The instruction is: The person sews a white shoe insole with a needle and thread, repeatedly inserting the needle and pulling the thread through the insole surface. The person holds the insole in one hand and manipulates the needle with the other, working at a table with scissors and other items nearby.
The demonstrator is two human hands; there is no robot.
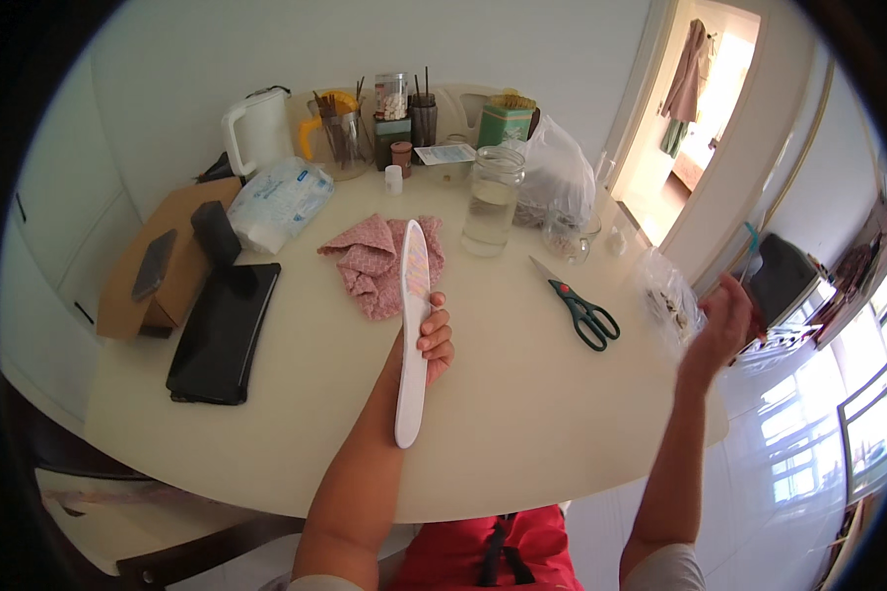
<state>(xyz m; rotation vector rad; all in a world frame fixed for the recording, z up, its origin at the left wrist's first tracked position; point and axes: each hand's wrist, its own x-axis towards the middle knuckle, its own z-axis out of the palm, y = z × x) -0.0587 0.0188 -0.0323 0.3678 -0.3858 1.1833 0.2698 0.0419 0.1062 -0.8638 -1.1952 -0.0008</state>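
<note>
My left hand grips a long, flat white object with rounded ends and a shiny multicoloured patch near its top; it stands almost upright in the picture. Behind its upper part a crumpled pink cloth lies on the table. My right hand is raised past the table's right edge, its fingers bent. A thin teal-ended item shows at those fingertips, and whether the hand holds it cannot be told. Between the hands lie scissors with dark green handles, blades parted slightly. A clear plastic bag is just left of my right hand.
A glass jar of liquid, a glass mug and a white plastic bag stand behind. On the left are a black flat case, a cardboard box, a plastic pack and a white kettle.
</note>
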